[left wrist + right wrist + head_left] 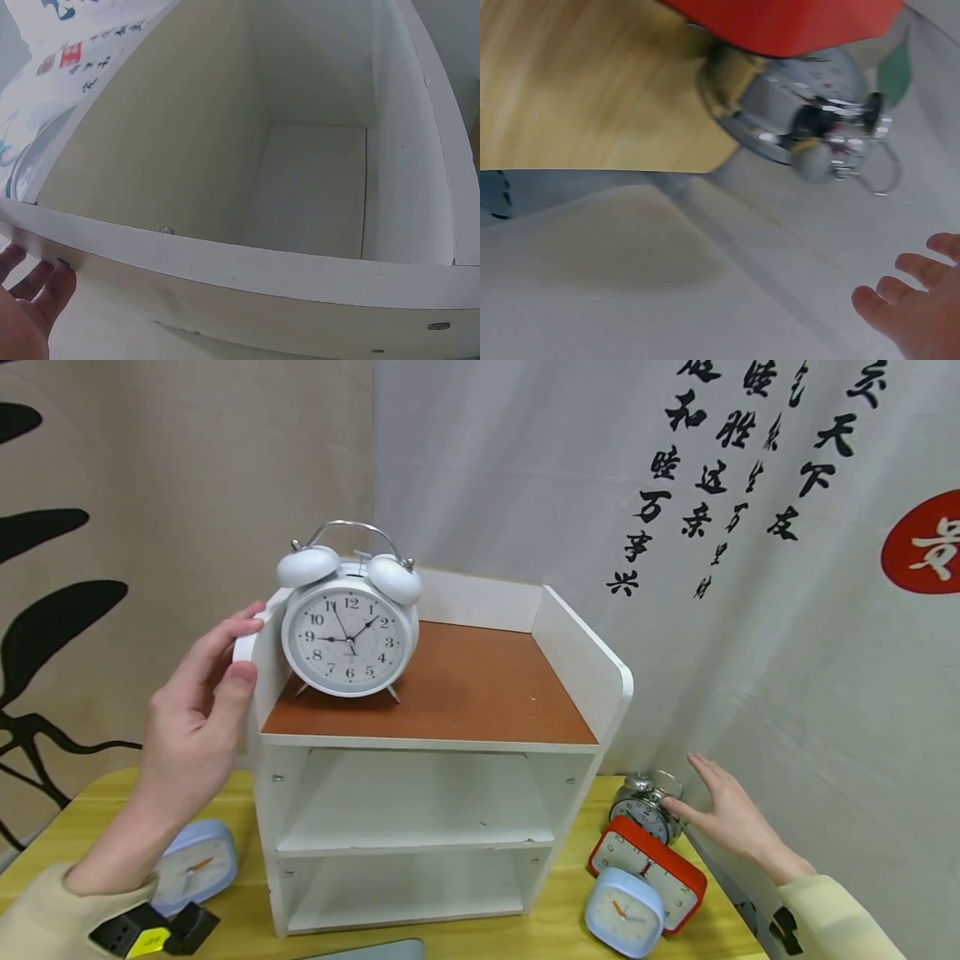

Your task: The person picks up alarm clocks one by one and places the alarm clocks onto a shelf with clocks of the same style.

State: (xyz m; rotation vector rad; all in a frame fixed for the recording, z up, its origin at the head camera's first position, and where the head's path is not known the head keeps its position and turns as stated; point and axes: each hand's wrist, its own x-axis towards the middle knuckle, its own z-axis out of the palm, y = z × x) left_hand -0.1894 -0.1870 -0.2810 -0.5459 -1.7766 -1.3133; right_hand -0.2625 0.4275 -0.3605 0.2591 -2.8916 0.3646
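My left hand [191,718] grips the upper left side panel of a small white shelf unit [427,839], thumb and fingertips at its front edge. The left wrist view shows fingertips [56,289] against the panel's outer face. On the brown top board, close to that hand, a white twin-bell alarm clock [351,639] stands upright. My right hand [738,822] is spread, holding nothing, beside a silver twin-bell alarm clock [645,810] at the table's right. In the right wrist view, a gap lies between the fingers [922,270] and the silver clock [817,135].
A red rectangular clock [648,872] and a light blue clock [624,912] crowd the silver one. Another light blue clock [197,864] lies left of the shelf on the wooden table [562,935]. A grey-blue flat object [382,950] shows at the front. A printed curtain [525,502] hangs behind.
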